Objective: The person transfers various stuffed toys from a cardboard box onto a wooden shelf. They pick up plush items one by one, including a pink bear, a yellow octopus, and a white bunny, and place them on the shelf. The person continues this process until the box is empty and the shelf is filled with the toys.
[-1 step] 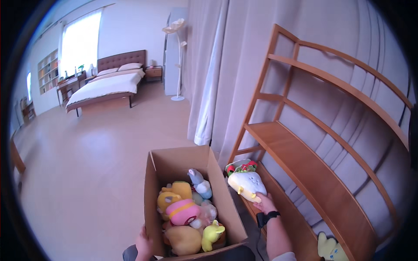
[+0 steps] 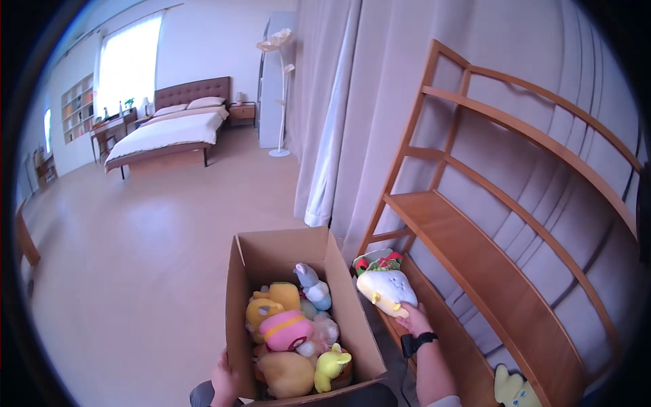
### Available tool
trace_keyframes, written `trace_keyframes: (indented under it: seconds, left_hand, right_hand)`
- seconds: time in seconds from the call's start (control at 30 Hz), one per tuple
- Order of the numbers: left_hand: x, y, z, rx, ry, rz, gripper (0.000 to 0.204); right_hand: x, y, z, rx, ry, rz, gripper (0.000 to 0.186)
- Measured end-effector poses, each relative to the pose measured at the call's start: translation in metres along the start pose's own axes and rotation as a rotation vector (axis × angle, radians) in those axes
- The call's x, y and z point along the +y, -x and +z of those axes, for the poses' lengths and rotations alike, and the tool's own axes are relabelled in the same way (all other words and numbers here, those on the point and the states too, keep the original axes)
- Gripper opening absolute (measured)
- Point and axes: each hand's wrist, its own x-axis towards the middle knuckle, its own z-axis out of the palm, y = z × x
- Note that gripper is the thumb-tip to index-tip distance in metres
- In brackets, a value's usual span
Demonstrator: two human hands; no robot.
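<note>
My right hand, wearing a dark wrist strap, is closed on the lower end of a plush sandwich. This toy is white and cream, with red and green frills at its far end and small yellow limbs. It lies over the lowest shelf of a wooden rack. At the near left corner of an open cardboard box, my left hand grips the wall. Several plush toys fill the box, among them a pink one with a yellow stripe, a grey and white one and a yellow one.
The wooden rack rises on the right before grey curtains. A pale yellow plush sits low on it at the near end. Farther off stand a bed, a floor lamp and a nightstand.
The view has shifted very slightly. Both hands keep their holds, and the toys in the box look the same.
</note>
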Motion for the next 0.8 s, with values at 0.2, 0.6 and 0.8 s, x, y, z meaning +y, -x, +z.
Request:
trace_keyframes:
  seconds: [0.2, 0.6, 0.8]
  left_hand:
    - [0.006, 0.002, -0.012, -0.006, -0.033, -0.004, 0.057]
    - [0.029, 0.002, -0.008, -0.158, -0.023, 0.045, 0.058]
    - [0.033, 0.000, -0.009, -0.219, -0.071, 0.051, 0.056]
  right_hand:
    - [-0.023, 0.081, 0.008, 0.033, -0.005, -0.356, 0.039]
    - [-0.055, 0.151, -0.027, 0.290, 0.904, -1.136, 0.044]
    - [-0.022, 0.282, -0.274, 0.983, 1.386, -0.644, 0.034]
